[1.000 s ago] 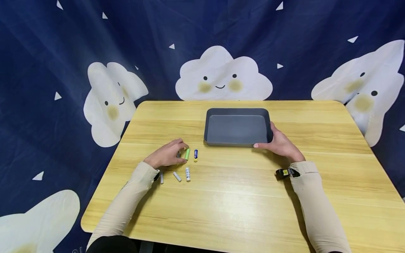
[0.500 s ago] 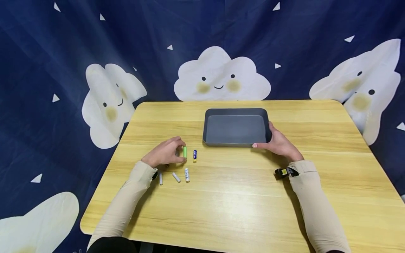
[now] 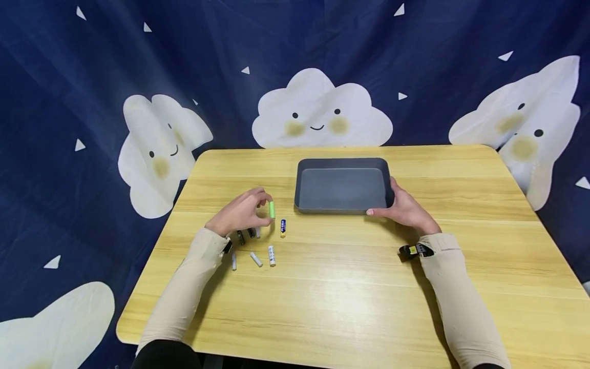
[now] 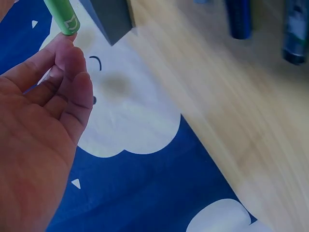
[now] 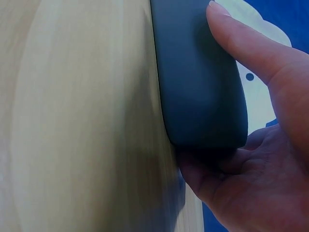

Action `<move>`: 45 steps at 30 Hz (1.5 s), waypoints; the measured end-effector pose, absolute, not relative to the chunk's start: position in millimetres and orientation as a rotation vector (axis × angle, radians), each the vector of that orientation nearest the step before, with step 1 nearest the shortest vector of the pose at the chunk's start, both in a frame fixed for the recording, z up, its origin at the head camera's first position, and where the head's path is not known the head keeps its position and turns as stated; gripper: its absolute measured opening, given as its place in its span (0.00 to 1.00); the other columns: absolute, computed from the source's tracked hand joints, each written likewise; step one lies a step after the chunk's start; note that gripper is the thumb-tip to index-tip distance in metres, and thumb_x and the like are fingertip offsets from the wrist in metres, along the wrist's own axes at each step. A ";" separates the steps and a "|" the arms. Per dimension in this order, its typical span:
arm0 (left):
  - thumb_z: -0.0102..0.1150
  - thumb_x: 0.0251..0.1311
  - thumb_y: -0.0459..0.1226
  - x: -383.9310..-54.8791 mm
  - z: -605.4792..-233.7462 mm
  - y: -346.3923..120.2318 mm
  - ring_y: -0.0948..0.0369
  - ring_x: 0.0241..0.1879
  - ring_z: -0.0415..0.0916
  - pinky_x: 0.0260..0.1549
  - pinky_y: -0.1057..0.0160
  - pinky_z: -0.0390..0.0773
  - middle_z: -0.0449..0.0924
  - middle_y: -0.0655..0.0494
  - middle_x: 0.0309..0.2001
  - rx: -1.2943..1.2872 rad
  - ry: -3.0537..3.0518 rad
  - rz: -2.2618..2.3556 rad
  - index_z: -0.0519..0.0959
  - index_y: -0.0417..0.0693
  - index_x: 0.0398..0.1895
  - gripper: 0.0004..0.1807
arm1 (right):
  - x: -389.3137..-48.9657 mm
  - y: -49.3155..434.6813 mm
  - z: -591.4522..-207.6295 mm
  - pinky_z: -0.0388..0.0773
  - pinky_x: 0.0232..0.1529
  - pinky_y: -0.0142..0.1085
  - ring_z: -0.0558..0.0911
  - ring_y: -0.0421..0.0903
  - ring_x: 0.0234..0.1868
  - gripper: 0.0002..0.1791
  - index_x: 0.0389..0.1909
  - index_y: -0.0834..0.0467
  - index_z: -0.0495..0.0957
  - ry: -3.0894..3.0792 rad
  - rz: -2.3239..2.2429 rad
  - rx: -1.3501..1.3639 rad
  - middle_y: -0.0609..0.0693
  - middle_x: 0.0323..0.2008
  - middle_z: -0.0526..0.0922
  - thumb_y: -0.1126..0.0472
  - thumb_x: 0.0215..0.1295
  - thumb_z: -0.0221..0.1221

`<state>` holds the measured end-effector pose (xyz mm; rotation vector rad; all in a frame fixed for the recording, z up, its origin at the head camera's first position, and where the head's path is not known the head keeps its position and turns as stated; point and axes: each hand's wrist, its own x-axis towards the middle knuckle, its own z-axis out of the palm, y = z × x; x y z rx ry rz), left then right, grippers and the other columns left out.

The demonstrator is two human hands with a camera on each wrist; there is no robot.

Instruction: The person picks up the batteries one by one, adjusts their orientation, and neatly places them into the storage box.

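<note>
My left hand (image 3: 243,210) pinches a green battery (image 3: 272,209) by its ends between thumb and fingers, above the tabletop. In the left wrist view the green battery (image 4: 63,17) stands out past the fingertips, near the grey tray's corner (image 4: 110,21). My right hand (image 3: 412,210) grips the near right corner of the grey rectangular tray (image 3: 343,188), thumb along its front wall. The right wrist view shows that thumb on the tray's outer wall (image 5: 200,82), with the other fingers partly hidden round the corner. A blue and yellow battery (image 3: 283,228) lies just right of the left hand.
Nearer the front lie three white batteries, one larger (image 3: 272,255), one slanted (image 3: 256,259) and one by the left wrist (image 3: 234,262). Dark batteries (image 3: 240,237) lie under the left hand. The wooden table (image 3: 350,297) ends at a cloud-printed blue curtain (image 3: 221,31).
My left hand has lifted the green battery and moved it slightly away from me, uncovering the dark batteries below. My right hand stays on the tray.
</note>
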<state>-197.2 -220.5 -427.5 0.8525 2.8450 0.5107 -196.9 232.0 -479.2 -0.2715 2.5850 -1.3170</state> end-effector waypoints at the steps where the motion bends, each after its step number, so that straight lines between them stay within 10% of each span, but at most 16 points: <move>1: 0.73 0.54 0.46 -198.4 -426.7 -219.4 0.57 0.41 0.73 0.41 0.59 0.75 0.76 0.52 0.43 0.858 2.846 0.521 0.82 0.44 0.54 0.26 | -197.0 231.9 -479.1 0.57 0.75 0.65 0.60 0.66 0.79 0.73 0.85 0.50 0.30 2.582 -1.320 -0.271 0.66 0.81 0.54 0.44 0.54 0.77; 45: 0.71 0.55 0.50 -258.0 -400.0 -154.6 0.56 0.41 0.72 0.44 0.57 0.76 0.76 0.52 0.43 1.012 2.884 0.514 0.83 0.44 0.53 0.26 | -197.7 232.3 -481.1 0.57 0.75 0.65 0.60 0.68 0.79 0.74 0.85 0.50 0.31 2.631 -1.286 -0.276 0.69 0.80 0.55 0.45 0.53 0.78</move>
